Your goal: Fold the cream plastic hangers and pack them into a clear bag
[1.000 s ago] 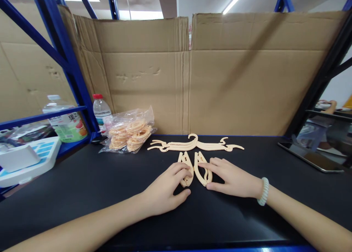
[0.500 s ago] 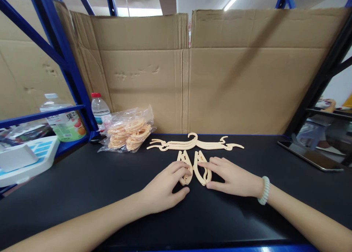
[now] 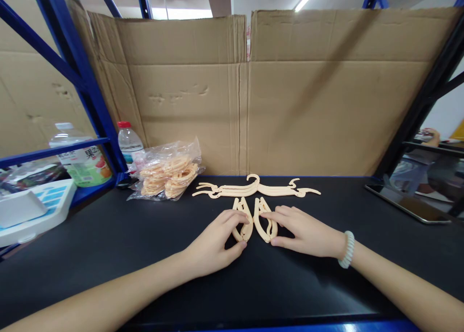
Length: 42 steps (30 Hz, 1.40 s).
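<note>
Left folded hanger loop [image 3: 250,222] and right folded hanger loop [image 3: 257,221] are lying side by side on the tabletop [image 3: 290,288], between the hands, long axes running roughly away from the person. Left hand [image 3: 217,241] is resting half-curled on its loop, which is lying to its right. Right hand [image 3: 305,231] is touching the other, lying to its left. Firm grip or light touch: can't tell. Spread hangers [image 3: 275,192] are lying crosswise just beyond.

The hangers [image 3: 257,219] are cream, the tabletop [image 3: 290,291] black, the cardboard [image 3: 326,129] brown.
</note>
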Available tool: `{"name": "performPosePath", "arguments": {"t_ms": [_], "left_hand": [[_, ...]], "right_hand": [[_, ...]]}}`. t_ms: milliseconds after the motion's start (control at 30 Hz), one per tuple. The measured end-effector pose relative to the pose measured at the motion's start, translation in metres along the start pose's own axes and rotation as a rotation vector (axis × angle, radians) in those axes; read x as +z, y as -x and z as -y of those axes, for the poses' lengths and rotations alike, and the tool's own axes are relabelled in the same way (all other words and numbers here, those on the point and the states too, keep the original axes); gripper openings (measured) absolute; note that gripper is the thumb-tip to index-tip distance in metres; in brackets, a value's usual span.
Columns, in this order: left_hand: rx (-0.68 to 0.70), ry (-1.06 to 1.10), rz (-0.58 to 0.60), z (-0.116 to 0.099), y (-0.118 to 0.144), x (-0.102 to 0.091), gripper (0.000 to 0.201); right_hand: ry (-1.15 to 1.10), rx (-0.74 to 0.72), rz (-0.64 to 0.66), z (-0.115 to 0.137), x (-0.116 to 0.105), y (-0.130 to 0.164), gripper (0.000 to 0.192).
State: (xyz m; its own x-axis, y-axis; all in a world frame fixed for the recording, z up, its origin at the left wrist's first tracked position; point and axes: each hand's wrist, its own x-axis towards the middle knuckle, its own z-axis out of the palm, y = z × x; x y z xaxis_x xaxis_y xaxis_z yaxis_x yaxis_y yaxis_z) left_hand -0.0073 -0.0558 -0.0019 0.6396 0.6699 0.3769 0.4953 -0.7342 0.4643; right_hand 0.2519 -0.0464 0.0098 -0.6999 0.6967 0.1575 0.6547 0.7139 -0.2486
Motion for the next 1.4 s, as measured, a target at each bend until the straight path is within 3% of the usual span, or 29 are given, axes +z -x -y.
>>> {"name": "performPosePath", "arguments": {"t_ms": [1400], "left_hand": [[-0.002, 0.004, -0.058, 0.0018, -0.0014, -0.0004, 0.029]], "right_hand": [[-0.021, -0.019, -0.007, -0.004, 0.0006, 0.0002, 0.052]]}}
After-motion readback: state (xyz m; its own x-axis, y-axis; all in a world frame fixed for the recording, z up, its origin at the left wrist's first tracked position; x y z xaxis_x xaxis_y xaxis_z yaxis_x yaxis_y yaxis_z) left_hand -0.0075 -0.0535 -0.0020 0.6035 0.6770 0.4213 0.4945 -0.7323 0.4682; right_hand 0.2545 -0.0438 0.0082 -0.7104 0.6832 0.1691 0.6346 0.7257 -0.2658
